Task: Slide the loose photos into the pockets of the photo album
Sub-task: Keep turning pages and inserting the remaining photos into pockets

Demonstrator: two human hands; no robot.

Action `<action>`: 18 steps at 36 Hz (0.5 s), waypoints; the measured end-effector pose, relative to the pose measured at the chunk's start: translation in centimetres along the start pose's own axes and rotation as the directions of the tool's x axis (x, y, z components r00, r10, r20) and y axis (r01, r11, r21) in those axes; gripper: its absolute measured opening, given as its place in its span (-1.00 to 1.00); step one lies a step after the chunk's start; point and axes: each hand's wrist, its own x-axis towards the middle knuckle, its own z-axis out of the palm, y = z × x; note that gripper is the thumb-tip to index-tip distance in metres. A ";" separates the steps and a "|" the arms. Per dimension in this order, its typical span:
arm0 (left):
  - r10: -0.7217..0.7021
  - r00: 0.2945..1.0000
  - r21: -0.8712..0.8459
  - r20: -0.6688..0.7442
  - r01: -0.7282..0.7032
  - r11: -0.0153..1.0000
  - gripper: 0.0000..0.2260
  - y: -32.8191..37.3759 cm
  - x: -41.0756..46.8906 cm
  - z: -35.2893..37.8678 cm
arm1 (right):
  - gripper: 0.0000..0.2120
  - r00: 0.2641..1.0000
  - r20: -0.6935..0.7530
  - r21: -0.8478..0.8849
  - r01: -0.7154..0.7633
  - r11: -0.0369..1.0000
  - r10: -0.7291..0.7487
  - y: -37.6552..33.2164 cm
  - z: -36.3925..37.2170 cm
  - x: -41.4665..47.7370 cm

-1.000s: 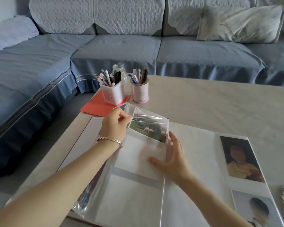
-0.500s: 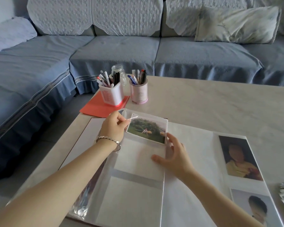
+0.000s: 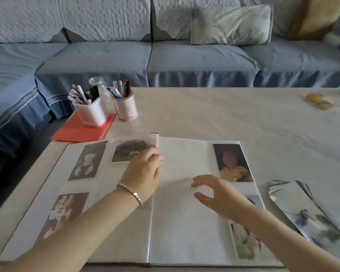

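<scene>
worktop [image 3: 224,114]: album [image 3: 181,222] lies open and flat | photos [image 3: 302,213]: loose pile just right of the album, long side slanting to the near right | right hand [image 3: 218,195]: nearer the pile, fingers apart, holds nothing | left hand [image 3: 143,173]: flat on left page, holds nothing

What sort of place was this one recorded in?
Most likely a home living room: a blue-covered sofa with a cushion runs behind a pale table, which holds an open photo album and two cups of pens.
</scene>
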 end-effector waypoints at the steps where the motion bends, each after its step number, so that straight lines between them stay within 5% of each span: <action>1: 0.057 0.997 0.001 0.050 -0.057 0.998 -0.82 1.4 -0.3 0.5 | -0.78 1.000 -0.016 -0.002 -0.026 1.000 0.026 0.7 -0.6 -1.0; 4: 0.153 0.960 -0.009 0.233 -0.156 0.988 -0.77 6.1 -1.1 2.1 | -0.79 0.992 -0.073 -0.044 -0.106 0.993 0.103 2.8 -2.2 -4.1; 8: 0.066 0.895 0.081 0.441 -0.113 0.990 -0.59 9.5 -2.3 4.4 | -0.73 0.952 -0.194 -0.163 -0.268 0.949 0.236 6.1 -4.3 -7.7; 13: -0.072 0.902 0.139 0.425 0.014 0.990 -0.44 9.8 -3.0 6.9 | -0.58 0.858 -0.276 -0.273 -0.502 0.820 0.434 9.3 -6.0 -11.1; 15: -0.085 0.903 0.141 0.420 0.028 0.990 -0.26 9.7 -3.1 7.0 | -0.56 0.861 -0.244 -0.351 -0.507 0.787 0.446 10.5 -6.0 -12.0; 18: -0.104 0.902 0.180 0.418 0.030 0.983 -0.33 9.3 -3.2 7.3 | -0.72 0.889 -0.219 -0.421 -0.458 0.783 0.402 11.7 -5.1 -12.8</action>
